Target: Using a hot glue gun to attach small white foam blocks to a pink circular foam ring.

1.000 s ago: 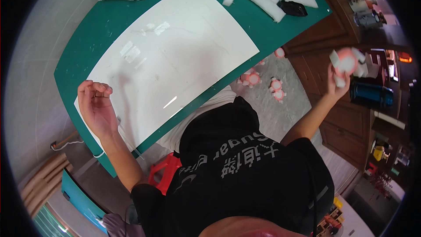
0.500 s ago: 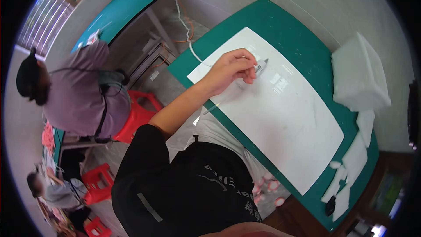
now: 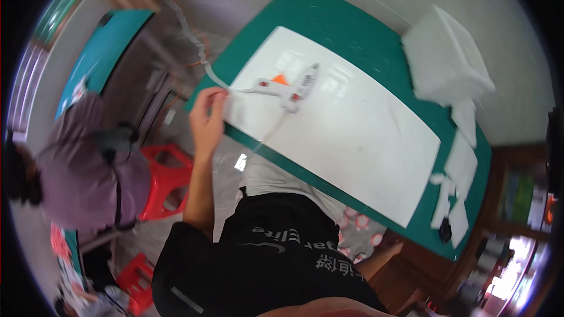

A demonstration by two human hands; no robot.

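A white glue gun (image 3: 288,93) with an orange trigger lies on its side on a white board (image 3: 346,141). A clear glue stick (image 3: 275,127) juts from its back end, toward the near table edge. Its white cord (image 3: 217,79) runs off the table's left side. My left hand (image 3: 208,114) is at the board's left corner, fingers curled and closed at the cord; blur softens the fingertips. My right hand (image 3: 390,252) is low on the right, off the table, beside brown wooden furniture; its fingers cannot be made out.
The board rests on a green-topped table (image 3: 376,32). A white foam-like block (image 3: 443,61) and several white pieces (image 3: 463,164) lie on its right, with a small black object (image 3: 445,230). Another person (image 3: 88,164) sits at the left on a red stool (image 3: 164,179). Pink-and-white pieces (image 3: 358,223) lie below the table.
My left hand has moved left from above the glue gun to the cord, uncovering the gun. My right hand has come into view at the lower right. The whole view has shifted.
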